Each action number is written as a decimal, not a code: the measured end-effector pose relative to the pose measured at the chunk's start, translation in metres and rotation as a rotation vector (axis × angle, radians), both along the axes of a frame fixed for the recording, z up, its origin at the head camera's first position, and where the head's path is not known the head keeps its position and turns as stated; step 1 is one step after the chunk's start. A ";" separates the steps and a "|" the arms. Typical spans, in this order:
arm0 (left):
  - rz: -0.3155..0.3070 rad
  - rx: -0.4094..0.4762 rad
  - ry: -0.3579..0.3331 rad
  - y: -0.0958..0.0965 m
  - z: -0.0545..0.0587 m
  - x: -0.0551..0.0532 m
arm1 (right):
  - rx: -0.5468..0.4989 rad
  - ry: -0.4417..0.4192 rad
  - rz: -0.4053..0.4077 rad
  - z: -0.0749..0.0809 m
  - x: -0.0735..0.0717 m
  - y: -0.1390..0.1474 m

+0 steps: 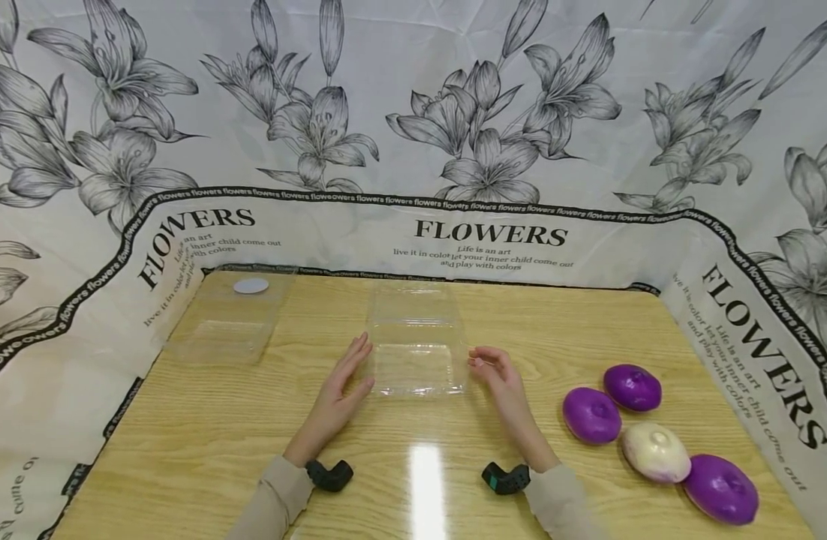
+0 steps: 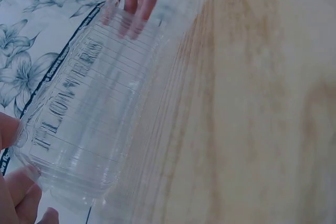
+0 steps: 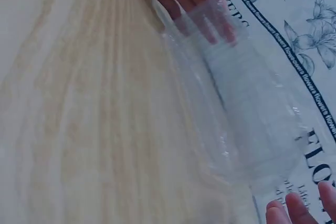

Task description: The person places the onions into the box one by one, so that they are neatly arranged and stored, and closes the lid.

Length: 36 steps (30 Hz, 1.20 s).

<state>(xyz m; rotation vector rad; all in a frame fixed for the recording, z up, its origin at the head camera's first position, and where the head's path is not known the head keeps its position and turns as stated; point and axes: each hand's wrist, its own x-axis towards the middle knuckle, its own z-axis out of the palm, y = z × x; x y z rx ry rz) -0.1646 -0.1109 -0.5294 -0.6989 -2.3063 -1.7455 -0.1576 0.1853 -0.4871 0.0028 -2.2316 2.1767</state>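
Note:
A clear plastic clamshell box point(image 1: 413, 367) lies opened on the table between the hands, its lid point(image 1: 415, 304) folded out toward the back. At its left side is the left hand point(image 1: 341, 386), fingers mostly straight and fingertips right at the wall. The right hand point(image 1: 500, 379) is on the opposite side with loosely bent fingers close to the box's edge. In the right wrist view, the right hand's fingertips point(image 3: 296, 208) show a little apart from the plastic. The left hand's fingers point(image 2: 23, 190) overlap the near corner in the left wrist view.
Another clear plastic container point(image 1: 227, 330) lies at the back left, with a white oval piece point(image 1: 251, 286) on it. To the right are several onion-like vegetables: glossy purple ones point(image 1: 592, 415) and a pale one point(image 1: 655, 452). A flower-printed cloth point(image 1: 346, 232) walls the wooden table point(image 1: 211, 450).

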 end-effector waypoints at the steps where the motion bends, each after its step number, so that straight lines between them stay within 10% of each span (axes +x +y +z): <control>1: 0.000 -0.001 -0.006 0.000 0.004 0.002 | 0.018 0.016 0.005 0.006 0.001 0.005; 13: -0.007 0.012 0.016 0.001 0.028 0.011 | 0.515 0.309 -0.054 0.058 0.030 0.101; 36: -0.005 0.047 0.027 0.003 0.026 0.012 | 0.685 0.006 -0.068 0.028 0.076 0.138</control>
